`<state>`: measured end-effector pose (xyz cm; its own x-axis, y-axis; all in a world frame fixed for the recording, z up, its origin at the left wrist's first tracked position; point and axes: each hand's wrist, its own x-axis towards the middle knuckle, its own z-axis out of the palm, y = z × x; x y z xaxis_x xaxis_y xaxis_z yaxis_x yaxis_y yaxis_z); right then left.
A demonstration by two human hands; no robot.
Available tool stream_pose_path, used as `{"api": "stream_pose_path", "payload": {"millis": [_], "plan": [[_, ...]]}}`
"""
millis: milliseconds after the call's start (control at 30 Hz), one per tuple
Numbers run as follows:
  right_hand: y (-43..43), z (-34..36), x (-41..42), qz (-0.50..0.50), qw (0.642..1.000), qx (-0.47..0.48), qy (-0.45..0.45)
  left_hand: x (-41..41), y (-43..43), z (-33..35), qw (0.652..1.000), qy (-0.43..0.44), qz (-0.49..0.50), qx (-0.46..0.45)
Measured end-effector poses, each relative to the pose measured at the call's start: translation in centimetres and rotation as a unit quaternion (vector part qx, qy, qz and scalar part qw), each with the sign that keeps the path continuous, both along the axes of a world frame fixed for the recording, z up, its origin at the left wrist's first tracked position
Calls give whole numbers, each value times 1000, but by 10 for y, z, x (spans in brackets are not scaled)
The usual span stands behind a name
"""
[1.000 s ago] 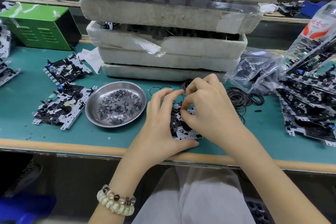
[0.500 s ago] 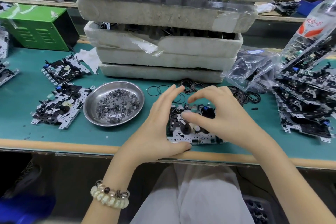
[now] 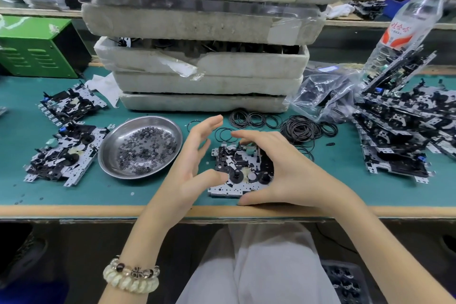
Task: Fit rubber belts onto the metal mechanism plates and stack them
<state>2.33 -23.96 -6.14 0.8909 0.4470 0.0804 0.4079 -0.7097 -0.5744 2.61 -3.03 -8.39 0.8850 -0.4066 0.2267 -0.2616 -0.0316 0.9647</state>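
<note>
A metal mechanism plate (image 3: 237, 168) with black parts lies flat near the table's front edge. My right hand (image 3: 283, 170) curves round its right side, with the index finger at the far edge and the thumb at the near edge. My left hand (image 3: 190, 165) is at the plate's left side with its fingers spread and raised; only the thumb touches the plate. Loose black rubber belts (image 3: 301, 128) lie in a heap just behind the plate. A tall pile of stacked plates (image 3: 399, 140) stands at the right.
A steel dish (image 3: 108, 153) of small washers sits left of my hands. Two more plates (image 3: 63, 158) lie further left. A stack of foam trays (image 3: 204, 86) stands behind. A water bottle (image 3: 414, 20), plastic bags (image 3: 323, 96) and a green box (image 3: 37, 49) lie around them.
My hands have spread apart and uncovered the plate, which now lies flat. My left fingers lifted off it and my right hand slid to its right side.
</note>
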Motion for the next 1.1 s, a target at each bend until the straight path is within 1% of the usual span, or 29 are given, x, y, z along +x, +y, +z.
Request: {"api": "stream_pose_path", "payload": {"millis": [100,200,333,433,500,567,600,667,767,833,900,933,1000,1100], "plan": [[0,2,-4,-30,999,19,-30,-1,-2,-1,1000,-22,0,9],[-10,12,-13,-81,992,53,-75,-1,-5,-1,998,-56,21,7],[-46,41,-29,-150,969,123,-152,-1,-16,2,991,-113,66,-29],[-84,71,-36,-220,927,167,-254,0,-38,4,984,-143,82,-63],[-112,89,-36,-286,882,172,-332,1,-57,7,982,-148,83,-77],[-143,99,-32,-361,838,166,-374,1,-76,9,983,-152,78,-71],[-159,102,-29,-397,821,169,-375,1,-85,9,983,-153,75,-65],[-192,102,-18,-469,788,193,-349,1,-99,7,985,-148,67,-53],[-249,86,1,-575,732,247,-268,3,-106,2,989,-138,58,-17],[-279,72,7,-633,699,264,-205,6,-104,-1,989,-129,62,-16],[-297,58,10,-667,683,246,-170,9,-101,-3,991,-115,66,-30],[-303,51,12,-674,684,226,-162,10,-101,-3,991,-109,66,-32],[-309,43,15,-666,704,207,-135,10,-103,-4,992,-105,60,-24],[-313,42,14,-614,761,202,-43,10,-106,-4,992,-114,54,-4]]}}
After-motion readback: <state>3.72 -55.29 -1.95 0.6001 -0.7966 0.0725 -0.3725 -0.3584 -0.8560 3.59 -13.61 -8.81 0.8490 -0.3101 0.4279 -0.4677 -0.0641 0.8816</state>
